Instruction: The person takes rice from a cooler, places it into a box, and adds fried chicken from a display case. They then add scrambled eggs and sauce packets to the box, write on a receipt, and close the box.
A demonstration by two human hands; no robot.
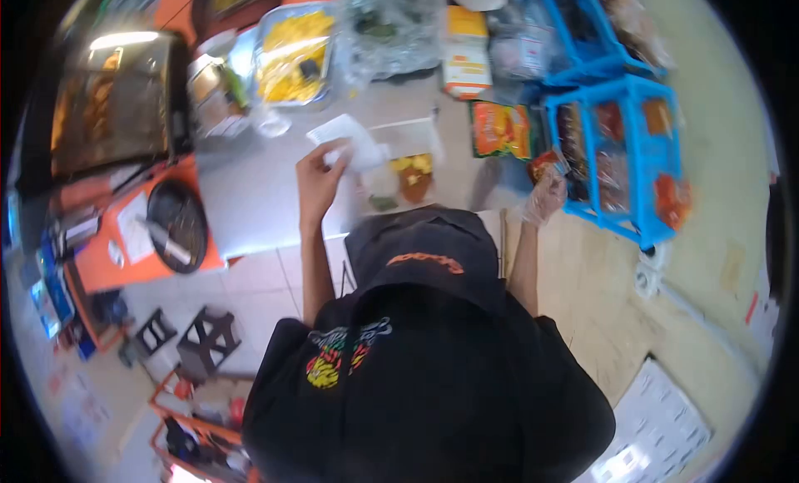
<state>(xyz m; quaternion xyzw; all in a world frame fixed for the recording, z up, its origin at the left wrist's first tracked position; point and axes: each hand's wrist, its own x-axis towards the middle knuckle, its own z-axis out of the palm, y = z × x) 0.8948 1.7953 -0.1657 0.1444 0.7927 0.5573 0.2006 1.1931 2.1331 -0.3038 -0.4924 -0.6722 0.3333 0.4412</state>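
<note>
White paper: (349, 142) a crumpled sheet held up over the middle of the counter (250, 192), just above the open food box
Left hand: (320, 183) raised, fingers pinched shut on the paper's lower edge
Food box: (412, 173) open on the counter beside the left hand, with yellow and brown pieces inside
Right hand: (545, 198) looks to be in a clear glove, fingers curled around a small red packet (547, 162); the grip is blurred
Blue rack: (620, 150) at the counter's right end, just beside the right hand, its shelves filled with red and orange packets
Orange bag: (499, 129) flat on the counter between box and rack
Yellow food tray: (293, 54) at the counter's far edge
Black pan: (176, 225) on the orange surface at the counter's left edge
</note>
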